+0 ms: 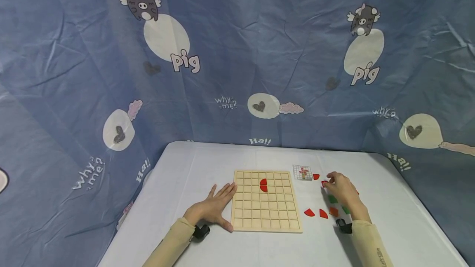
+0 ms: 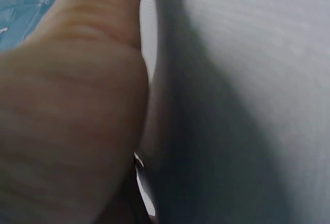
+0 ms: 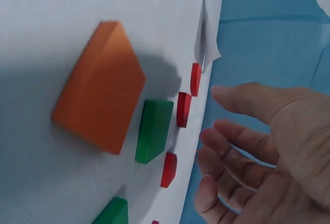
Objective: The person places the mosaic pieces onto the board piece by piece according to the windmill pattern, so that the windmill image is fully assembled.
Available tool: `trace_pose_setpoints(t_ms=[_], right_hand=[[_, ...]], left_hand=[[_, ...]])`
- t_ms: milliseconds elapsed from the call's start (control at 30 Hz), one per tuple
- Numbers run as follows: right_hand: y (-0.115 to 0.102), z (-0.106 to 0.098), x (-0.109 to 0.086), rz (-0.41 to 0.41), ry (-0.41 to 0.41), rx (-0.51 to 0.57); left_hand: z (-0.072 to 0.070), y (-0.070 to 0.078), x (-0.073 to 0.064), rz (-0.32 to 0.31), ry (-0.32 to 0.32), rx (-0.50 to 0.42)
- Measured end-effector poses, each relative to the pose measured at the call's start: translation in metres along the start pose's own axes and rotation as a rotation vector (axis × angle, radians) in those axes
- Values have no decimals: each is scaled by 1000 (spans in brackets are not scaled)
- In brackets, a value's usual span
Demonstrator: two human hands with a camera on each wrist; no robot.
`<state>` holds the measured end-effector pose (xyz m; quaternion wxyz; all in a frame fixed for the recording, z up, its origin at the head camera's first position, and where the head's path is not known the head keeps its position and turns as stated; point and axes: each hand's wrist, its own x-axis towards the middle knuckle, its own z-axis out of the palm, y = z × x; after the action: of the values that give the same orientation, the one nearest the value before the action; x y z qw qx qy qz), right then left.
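A pale wooden grid board [image 1: 267,225] lies on the table, with two red quarter-round pieces [image 1: 263,188] in its upper middle cells. Spread flat on the table, my left hand [image 1: 212,209] touches the board's left edge with its fingertips and thumb. My right hand [image 1: 345,193] hovers over loose pieces at the right, thumb and fingers apart and bent. Beneath its fingertips lies a red piece [image 1: 324,183]. The right wrist view shows nothing between thumb and fingers, with an orange block [image 3: 100,90] and a green block [image 3: 154,131] near the hand. In the left wrist view, the left fingers are hidden.
A small grid card with a flower picture [image 1: 302,172] lies right of the board, next to a red piece [image 1: 316,176]. Two red fan-shaped pieces [image 1: 309,212] lie nearer the front. A blue printed cloth [image 1: 237,52] hangs behind the white table [image 1: 208,155].
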<state>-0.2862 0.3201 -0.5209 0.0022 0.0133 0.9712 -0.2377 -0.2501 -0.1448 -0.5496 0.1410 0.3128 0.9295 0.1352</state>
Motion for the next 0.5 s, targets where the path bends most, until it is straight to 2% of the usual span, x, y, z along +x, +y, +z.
trace_pose_setpoints(t_ms=[200,500], right_hand=[[3,1,3,84,-56,3],[5,4,10,111,-91,1]], left_hand=[[1,-1,1,-2,3,5],[0,2,0,0,-2,-3]])
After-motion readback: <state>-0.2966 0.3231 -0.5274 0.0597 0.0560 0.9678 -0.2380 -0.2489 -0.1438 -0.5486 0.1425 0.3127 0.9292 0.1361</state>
